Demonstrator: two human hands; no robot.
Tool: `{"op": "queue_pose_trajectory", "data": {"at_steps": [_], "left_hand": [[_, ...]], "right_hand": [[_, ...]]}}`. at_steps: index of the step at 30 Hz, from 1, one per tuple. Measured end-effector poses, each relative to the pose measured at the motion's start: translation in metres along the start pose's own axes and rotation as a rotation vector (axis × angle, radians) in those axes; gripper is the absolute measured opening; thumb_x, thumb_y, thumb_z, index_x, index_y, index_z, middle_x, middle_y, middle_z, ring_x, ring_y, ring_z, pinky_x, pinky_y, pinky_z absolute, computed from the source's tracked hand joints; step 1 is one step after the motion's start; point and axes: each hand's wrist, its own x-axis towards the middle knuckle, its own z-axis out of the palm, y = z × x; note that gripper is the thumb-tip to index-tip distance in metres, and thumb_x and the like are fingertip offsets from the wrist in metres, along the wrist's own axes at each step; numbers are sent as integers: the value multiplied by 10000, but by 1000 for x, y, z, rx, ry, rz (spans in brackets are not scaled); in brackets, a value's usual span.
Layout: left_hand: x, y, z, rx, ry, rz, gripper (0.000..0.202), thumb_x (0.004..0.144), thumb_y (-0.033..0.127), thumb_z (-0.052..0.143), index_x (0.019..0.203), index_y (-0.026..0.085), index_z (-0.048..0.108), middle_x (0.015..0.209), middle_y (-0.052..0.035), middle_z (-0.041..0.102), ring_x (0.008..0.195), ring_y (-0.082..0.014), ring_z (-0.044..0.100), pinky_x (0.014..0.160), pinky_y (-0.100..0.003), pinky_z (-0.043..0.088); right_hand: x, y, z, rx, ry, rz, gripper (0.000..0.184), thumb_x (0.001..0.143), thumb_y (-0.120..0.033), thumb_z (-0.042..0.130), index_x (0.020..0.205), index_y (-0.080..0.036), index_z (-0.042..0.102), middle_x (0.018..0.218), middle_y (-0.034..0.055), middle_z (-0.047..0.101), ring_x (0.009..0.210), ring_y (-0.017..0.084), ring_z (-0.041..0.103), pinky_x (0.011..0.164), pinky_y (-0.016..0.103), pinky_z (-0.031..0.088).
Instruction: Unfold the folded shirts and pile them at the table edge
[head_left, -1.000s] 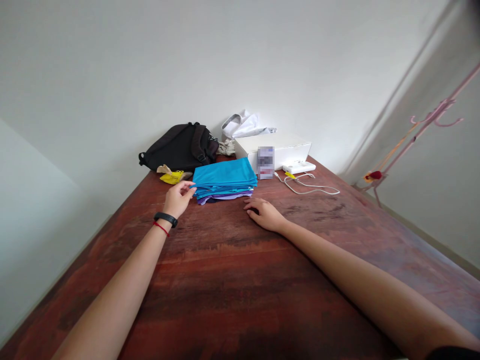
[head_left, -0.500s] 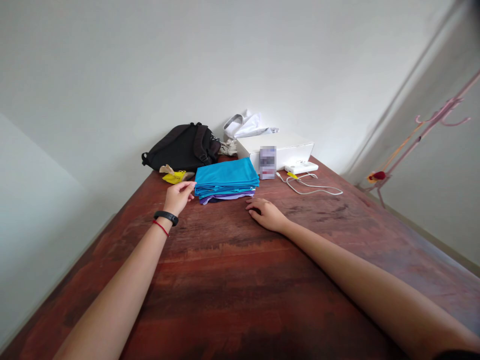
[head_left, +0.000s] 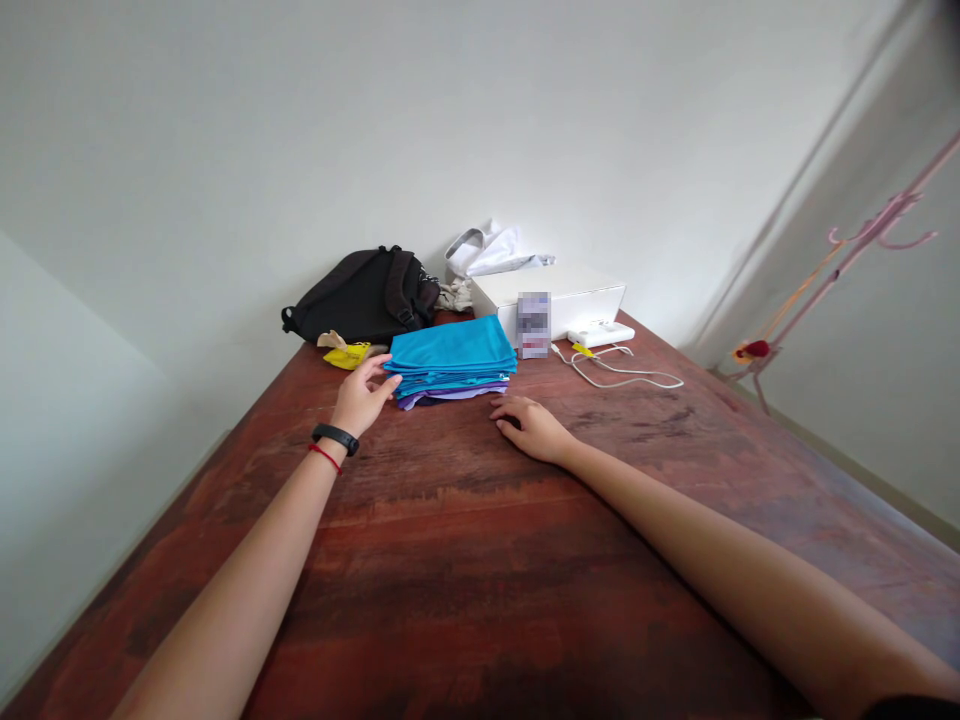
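A stack of folded cloths, blue on top with purple at the bottom, lies toward the far end of the wooden table. My left hand is at the stack's left edge, its thumb and fingers apart and the tips touching or very near the cloth. A black band and a red string circle that wrist. My right hand rests on the table in front of the stack's right corner, fingers loosely stretched and holding nothing.
Behind the stack sit a black backpack, a white box and a white bag. A yellow item lies left of the cloths. To the right are a blurred packet, a white power strip and a white cable.
My left hand has parted its thumb from its fingers and shifted slightly right against the edge of the stack. My right hand stays in place.
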Motion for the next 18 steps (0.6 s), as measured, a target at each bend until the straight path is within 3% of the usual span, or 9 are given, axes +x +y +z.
{"op": "queue_pose_trajectory", "data": {"at_steps": [6, 10, 14, 18], "left_hand": [[1, -1, -1, -46, 9, -52, 564, 780, 512, 700, 1190, 124, 695, 905, -98, 740, 556, -136, 611, 516, -239, 485], [0, 1, -3, 45, 82, 40, 429, 839, 470, 662, 1096, 135, 745, 739, -50, 726, 556, -143, 617, 574, -250, 492], [0, 20, -4, -34, 193, 124, 359, 869, 426, 647, 1078, 147, 731, 825, -52, 726, 652, -139, 655, 612, -230, 519], [0, 56, -9, -179, 361, 206, 331, 899, 455, 625, 1087, 185, 659, 971, -42, 684, 737, -126, 643, 605, -204, 522]], "right_hand": [[0, 1, 0, -16, -6, -14, 236, 890, -182, 581, 1054, -202, 750, 1264, 107, 697, 1225, 261, 622, 1078, 449, 455], [0, 1, 0, -25, -11, -8, 233, 889, -186, 581, 1051, -206, 747, 1270, 97, 695, 1229, 258, 619, 1082, 444, 452], [0, 1, 0, -26, -9, -8, 233, 883, -183, 588, 1051, -211, 747, 1273, 96, 693, 1225, 260, 622, 1083, 446, 454], [0, 1, 0, -22, -6, -33, 238, 879, -174, 583, 1046, -211, 749, 1232, 94, 709, 1207, 260, 630, 1075, 446, 460]]}}
